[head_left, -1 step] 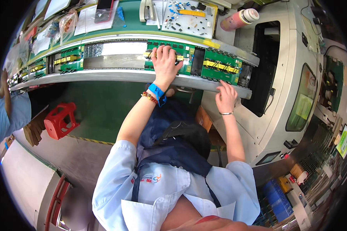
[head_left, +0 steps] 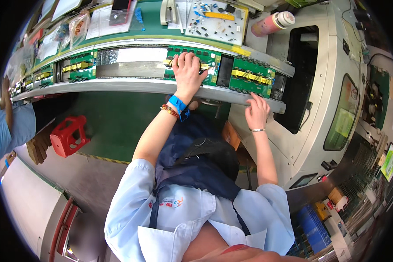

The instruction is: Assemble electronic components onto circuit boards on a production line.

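My left hand (head_left: pixel 188 76) lies over a green circuit board (head_left: pixel 212 70) on the conveyor rails, thumb apart from the bent fingers. It is open, and its fingertips touch the board near a row of yellow parts; what lies under the palm is hidden. To its right, my right hand (head_left: pixel 257 112) is open, fingertips at the conveyor's near rail (head_left: pixel 231 95). Just beyond those fingertips sits a second circuit board (head_left: pixel 252 77) with yellow parts along its middle. A dark gap separates the two boards.
A pale machine (head_left: pixel 288 142) with a dark opening stands at the conveyor's right end. Behind the rails are a parts tray (head_left: pixel 203 27) with yellow tweezers and a pink bottle (head_left: pixel 273 23). More boards (head_left: pixel 81 66) sit leftward. A red stool (head_left: pixel 70 136) and another person's sleeve (head_left: pixel 22 122) are at left.
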The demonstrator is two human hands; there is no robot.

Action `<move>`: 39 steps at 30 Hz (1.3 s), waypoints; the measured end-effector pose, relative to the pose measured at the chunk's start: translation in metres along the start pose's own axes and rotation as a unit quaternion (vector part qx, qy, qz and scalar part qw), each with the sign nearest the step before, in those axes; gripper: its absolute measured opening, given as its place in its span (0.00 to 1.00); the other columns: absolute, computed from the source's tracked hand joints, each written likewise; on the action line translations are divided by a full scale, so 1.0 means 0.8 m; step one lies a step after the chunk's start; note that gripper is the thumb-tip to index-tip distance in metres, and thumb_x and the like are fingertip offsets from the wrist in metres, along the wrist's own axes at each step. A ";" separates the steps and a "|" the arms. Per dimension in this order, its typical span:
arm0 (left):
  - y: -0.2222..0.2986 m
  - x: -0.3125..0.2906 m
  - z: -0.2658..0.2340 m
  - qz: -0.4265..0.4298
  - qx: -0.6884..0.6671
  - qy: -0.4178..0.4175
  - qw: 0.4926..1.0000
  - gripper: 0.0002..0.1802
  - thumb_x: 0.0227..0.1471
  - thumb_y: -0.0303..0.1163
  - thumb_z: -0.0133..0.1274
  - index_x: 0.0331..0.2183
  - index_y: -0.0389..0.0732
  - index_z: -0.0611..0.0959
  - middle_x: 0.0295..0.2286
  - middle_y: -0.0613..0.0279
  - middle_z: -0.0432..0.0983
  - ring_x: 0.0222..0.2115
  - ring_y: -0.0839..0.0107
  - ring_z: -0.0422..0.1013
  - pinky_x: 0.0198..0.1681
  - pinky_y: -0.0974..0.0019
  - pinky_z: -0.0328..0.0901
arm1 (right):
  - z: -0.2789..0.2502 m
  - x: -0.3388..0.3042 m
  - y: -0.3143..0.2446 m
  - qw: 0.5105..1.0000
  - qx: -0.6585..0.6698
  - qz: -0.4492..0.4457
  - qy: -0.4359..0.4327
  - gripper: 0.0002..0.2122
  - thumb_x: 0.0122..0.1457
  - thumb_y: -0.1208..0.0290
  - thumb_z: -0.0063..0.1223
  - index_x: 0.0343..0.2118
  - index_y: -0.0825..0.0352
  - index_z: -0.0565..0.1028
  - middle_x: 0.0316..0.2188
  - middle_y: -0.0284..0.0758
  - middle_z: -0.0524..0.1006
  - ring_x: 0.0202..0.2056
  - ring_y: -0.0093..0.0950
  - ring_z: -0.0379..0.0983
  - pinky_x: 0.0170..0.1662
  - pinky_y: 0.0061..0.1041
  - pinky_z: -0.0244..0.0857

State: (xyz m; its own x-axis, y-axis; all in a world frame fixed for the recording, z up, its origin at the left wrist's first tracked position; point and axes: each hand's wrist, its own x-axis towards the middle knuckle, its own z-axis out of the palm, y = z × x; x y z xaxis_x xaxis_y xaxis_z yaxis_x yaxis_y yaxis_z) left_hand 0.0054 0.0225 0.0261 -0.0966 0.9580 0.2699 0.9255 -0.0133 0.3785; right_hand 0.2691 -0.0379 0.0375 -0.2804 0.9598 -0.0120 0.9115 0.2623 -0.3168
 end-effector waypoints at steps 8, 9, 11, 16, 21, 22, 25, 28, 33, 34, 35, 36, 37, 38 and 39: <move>-0.045 0.002 -0.022 -0.013 0.017 0.012 1.000 0.22 0.28 0.40 0.62 0.29 0.43 0.74 0.36 0.64 0.65 0.46 0.62 0.58 0.52 0.55 0.48 | -0.020 0.044 -0.053 0.997 0.067 -0.020 0.045 0.11 0.44 0.78 0.46 0.34 0.62 0.72 0.38 0.32 0.72 0.42 0.32 0.65 0.46 0.30 0.54; -0.051 0.002 -0.023 -0.016 0.016 0.012 1.000 0.22 0.28 0.39 0.62 0.29 0.43 0.74 0.36 0.64 0.65 0.46 0.62 0.58 0.52 0.54 0.48 | -0.018 0.061 -0.067 0.996 0.070 -0.025 0.044 0.11 0.44 0.78 0.46 0.34 0.62 0.72 0.38 0.32 0.72 0.42 0.32 0.65 0.46 0.30 0.54; -0.065 0.002 -0.027 -0.022 0.014 0.013 1.000 0.21 0.28 0.39 0.62 0.29 0.42 0.74 0.38 0.63 0.65 0.47 0.61 0.57 0.52 0.54 0.48 | -0.009 0.097 -0.100 0.989 0.132 -0.055 0.049 0.11 0.44 0.79 0.46 0.34 0.63 0.72 0.33 0.34 0.72 0.37 0.33 0.67 0.42 0.31 0.56; -0.100 0.005 -0.045 -0.031 0.003 -0.003 1.000 0.22 0.29 0.40 0.61 0.30 0.42 0.74 0.39 0.61 0.65 0.48 0.61 0.57 0.53 0.54 0.47 | 0.028 0.198 -0.192 0.962 0.264 -0.068 0.014 0.11 0.46 0.77 0.46 0.36 0.65 0.70 0.29 0.36 0.73 0.30 0.33 0.71 0.34 0.31 0.63; -0.137 0.003 -0.061 -0.039 0.017 -0.020 0.999 0.23 0.29 0.40 0.61 0.31 0.41 0.74 0.40 0.61 0.65 0.48 0.61 0.56 0.53 0.54 0.47 | 0.076 0.283 -0.254 0.955 0.278 -0.066 -0.079 0.10 0.46 0.75 0.49 0.35 0.65 0.71 0.30 0.37 0.73 0.32 0.33 0.72 0.35 0.29 0.66; -0.143 0.003 -0.064 -0.039 0.020 -0.018 0.999 0.23 0.29 0.40 0.61 0.31 0.41 0.74 0.40 0.61 0.65 0.48 0.61 0.56 0.53 0.54 0.47 | 0.086 0.295 -0.262 0.952 0.278 -0.070 -0.104 0.10 0.46 0.74 0.50 0.34 0.65 0.72 0.30 0.37 0.72 0.33 0.34 0.72 0.36 0.29 0.66; -0.158 -0.001 -0.073 -0.043 0.019 -0.027 0.999 0.24 0.31 0.41 0.61 0.33 0.42 0.74 0.41 0.61 0.65 0.48 0.61 0.56 0.53 0.54 0.46 | 0.110 0.318 -0.276 0.962 0.198 -0.143 -0.119 0.10 0.46 0.71 0.53 0.33 0.64 0.73 0.30 0.37 0.72 0.35 0.34 0.71 0.38 0.31 0.65; -0.163 -0.010 -0.095 0.006 -0.076 0.034 0.997 0.23 0.37 0.36 0.59 0.39 0.41 0.74 0.41 0.61 0.65 0.47 0.61 0.58 0.52 0.56 0.50 | 0.123 0.327 -0.288 0.970 0.129 -0.156 -0.137 0.10 0.44 0.68 0.56 0.31 0.62 0.73 0.30 0.35 0.72 0.36 0.34 0.70 0.40 0.33 0.63; -0.194 -0.049 -0.114 0.001 -0.170 0.035 0.985 0.19 0.38 0.24 0.55 0.38 0.40 0.74 0.36 0.60 0.69 0.40 0.61 0.64 0.44 0.61 0.59 | 0.130 0.332 -0.298 0.974 0.065 -0.182 -0.115 0.06 0.43 0.69 0.57 0.25 0.60 0.74 0.25 0.34 0.69 0.35 0.33 0.68 0.39 0.33 0.61; -0.201 -0.052 -0.114 0.000 -0.184 0.015 0.983 0.18 0.38 0.23 0.54 0.37 0.39 0.74 0.36 0.60 0.69 0.40 0.61 0.64 0.44 0.61 0.59 | 0.132 0.334 -0.299 0.976 0.059 -0.175 -0.115 0.04 0.43 0.70 0.57 0.23 0.61 0.74 0.25 0.34 0.69 0.35 0.34 0.68 0.39 0.33 0.60; -0.205 -0.053 -0.115 -0.001 -0.197 -0.005 0.980 0.18 0.37 0.22 0.53 0.36 0.39 0.74 0.36 0.59 0.70 0.39 0.61 0.64 0.44 0.60 0.59 | 0.133 0.333 -0.299 0.977 0.060 -0.171 -0.116 0.04 0.43 0.70 0.57 0.23 0.61 0.74 0.25 0.34 0.69 0.35 0.34 0.68 0.39 0.33 0.60; -0.207 -0.052 -0.113 0.008 -0.206 -0.007 0.979 0.17 0.38 0.23 0.52 0.36 0.38 0.74 0.36 0.58 0.70 0.39 0.60 0.65 0.44 0.60 0.59 | 0.131 0.332 -0.296 0.978 0.077 -0.170 -0.096 0.04 0.43 0.70 0.56 0.22 0.61 0.74 0.25 0.34 0.69 0.35 0.34 0.68 0.39 0.33 0.60; -0.207 -0.049 -0.110 0.012 -0.209 -0.011 0.978 0.17 0.38 0.23 0.52 0.36 0.38 0.74 0.36 0.58 0.70 0.39 0.60 0.65 0.44 0.60 0.59 | 0.127 0.331 -0.291 0.978 0.093 -0.168 -0.076 0.04 0.43 0.70 0.56 0.22 0.62 0.74 0.25 0.35 0.69 0.35 0.35 0.68 0.39 0.33 0.61; -0.207 -0.045 -0.110 0.035 -0.208 -0.030 0.977 0.16 0.39 0.24 0.52 0.36 0.38 0.73 0.35 0.58 0.70 0.39 0.60 0.65 0.44 0.60 0.59 | 0.118 0.326 -0.289 0.980 0.131 -0.138 -0.067 0.05 0.43 0.70 0.56 0.23 0.63 0.74 0.26 0.36 0.69 0.35 0.36 0.67 0.40 0.34 0.61; -0.206 -0.043 -0.110 0.058 -0.208 -0.049 0.975 0.15 0.40 0.26 0.51 0.35 0.37 0.73 0.35 0.57 0.69 0.38 0.60 0.65 0.44 0.59 0.59 | 0.111 0.316 -0.284 0.981 0.147 -0.121 -0.037 0.05 0.44 0.71 0.56 0.24 0.64 0.74 0.26 0.37 0.69 0.32 0.35 0.69 0.36 0.31 0.63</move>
State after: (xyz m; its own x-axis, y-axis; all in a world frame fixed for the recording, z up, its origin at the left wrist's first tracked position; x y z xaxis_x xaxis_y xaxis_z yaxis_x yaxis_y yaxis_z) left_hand -0.1757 -0.0331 0.0322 0.0541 0.9659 0.2531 0.6979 -0.2179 0.6823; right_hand -0.0356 0.1365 0.0217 -0.5085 0.8605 0.0310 0.6931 0.4303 -0.5784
